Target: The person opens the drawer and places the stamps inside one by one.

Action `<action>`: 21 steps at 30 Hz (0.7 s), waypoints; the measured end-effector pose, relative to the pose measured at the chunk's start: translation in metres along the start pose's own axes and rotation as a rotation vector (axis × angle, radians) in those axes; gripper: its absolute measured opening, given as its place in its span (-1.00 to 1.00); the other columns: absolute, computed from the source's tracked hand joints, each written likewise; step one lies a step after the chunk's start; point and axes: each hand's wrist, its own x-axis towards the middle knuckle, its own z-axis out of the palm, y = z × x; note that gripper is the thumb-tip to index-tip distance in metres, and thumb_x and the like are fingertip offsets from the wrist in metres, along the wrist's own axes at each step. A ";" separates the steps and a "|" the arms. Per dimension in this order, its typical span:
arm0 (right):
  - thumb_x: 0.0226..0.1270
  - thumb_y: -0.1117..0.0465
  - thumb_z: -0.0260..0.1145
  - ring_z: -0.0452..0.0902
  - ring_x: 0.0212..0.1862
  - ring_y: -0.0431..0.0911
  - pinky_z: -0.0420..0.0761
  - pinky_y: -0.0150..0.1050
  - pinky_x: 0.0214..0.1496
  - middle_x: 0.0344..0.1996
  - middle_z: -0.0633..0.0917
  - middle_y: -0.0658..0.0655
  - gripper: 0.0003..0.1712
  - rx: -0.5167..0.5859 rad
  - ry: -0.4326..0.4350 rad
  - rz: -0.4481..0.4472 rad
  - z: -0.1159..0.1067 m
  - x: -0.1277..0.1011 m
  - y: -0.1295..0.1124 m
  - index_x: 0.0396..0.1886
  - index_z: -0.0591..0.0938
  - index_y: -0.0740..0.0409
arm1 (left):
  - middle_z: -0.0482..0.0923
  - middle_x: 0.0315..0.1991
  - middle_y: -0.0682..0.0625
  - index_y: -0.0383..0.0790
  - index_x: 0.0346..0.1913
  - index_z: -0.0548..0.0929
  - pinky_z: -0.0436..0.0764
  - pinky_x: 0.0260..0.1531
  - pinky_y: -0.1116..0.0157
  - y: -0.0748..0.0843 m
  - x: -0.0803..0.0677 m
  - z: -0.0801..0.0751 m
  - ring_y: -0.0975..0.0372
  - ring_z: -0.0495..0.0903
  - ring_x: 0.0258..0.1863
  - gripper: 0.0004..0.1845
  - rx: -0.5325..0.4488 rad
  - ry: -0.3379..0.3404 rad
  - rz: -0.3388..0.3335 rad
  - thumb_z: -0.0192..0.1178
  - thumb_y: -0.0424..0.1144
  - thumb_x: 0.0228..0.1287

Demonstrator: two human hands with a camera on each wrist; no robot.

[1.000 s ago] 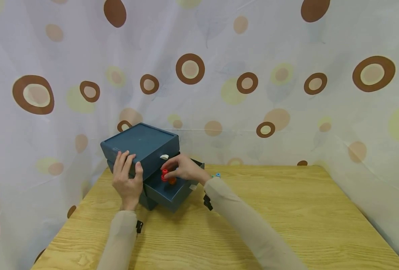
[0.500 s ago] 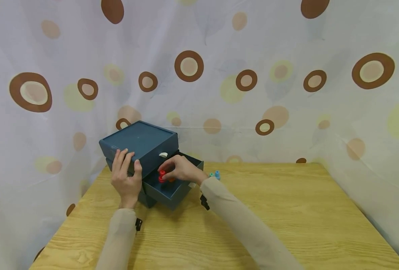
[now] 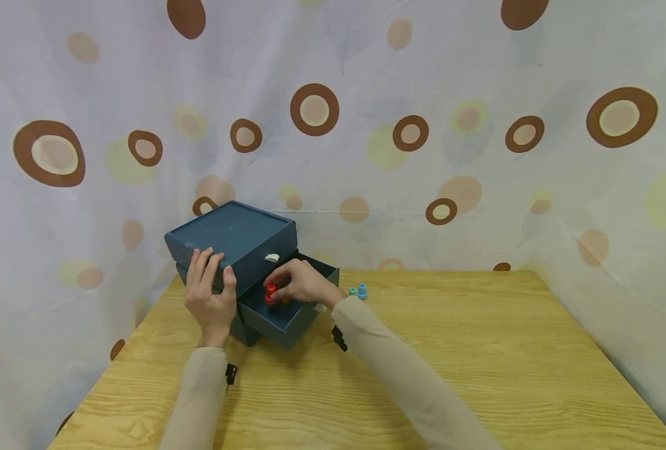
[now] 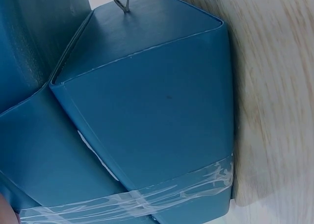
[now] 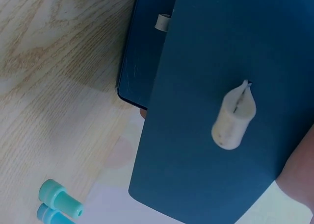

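Left of centre in the head view, the left hand is lying with relaxed fingers on the blue drawer box. The right hand is closing its grip on a red peg over the open lower drawer. Two bluish pegs are standing on the table just right of the drawer; a spotted curtain is hanging behind.

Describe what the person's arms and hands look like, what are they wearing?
Both arms wear long beige sleeves down to the wrists. The left hand and right hand are bare, without gloves. A small black device is strapped at each wrist, over the cuff.
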 end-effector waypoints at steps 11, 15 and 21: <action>0.16 0.20 0.46 0.69 -0.14 -0.24 0.65 -0.43 -0.14 -0.13 0.78 0.01 -0.65 0.000 0.008 0.016 0.000 -0.001 -0.003 -0.01 0.74 0.05 | 0.68 0.07 -0.14 -0.22 -0.09 0.76 0.43 0.32 -0.01 0.002 0.000 -0.001 -0.05 0.53 0.25 -0.61 0.005 -0.002 -0.005 0.10 -0.03 0.26; 0.17 0.23 0.45 0.70 -0.08 -0.20 0.65 -0.42 -0.10 -0.07 0.77 0.02 -0.60 0.023 0.005 0.018 0.000 -0.002 -0.003 0.05 0.71 0.07 | 0.68 0.06 -0.14 -0.22 -0.09 0.76 0.43 0.32 -0.01 0.002 0.001 0.000 -0.05 0.53 0.25 -0.62 0.000 0.003 0.000 0.11 -0.04 0.26; 0.19 0.24 0.43 0.70 -0.05 -0.19 0.66 -0.42 -0.08 -0.02 0.75 0.04 -0.56 0.083 0.001 0.026 0.000 -0.002 0.000 0.11 0.68 0.10 | 0.67 0.07 -0.15 -0.23 -0.09 0.76 0.42 0.33 0.00 0.002 0.000 -0.001 -0.06 0.53 0.24 -0.62 0.000 -0.001 0.002 0.11 -0.05 0.25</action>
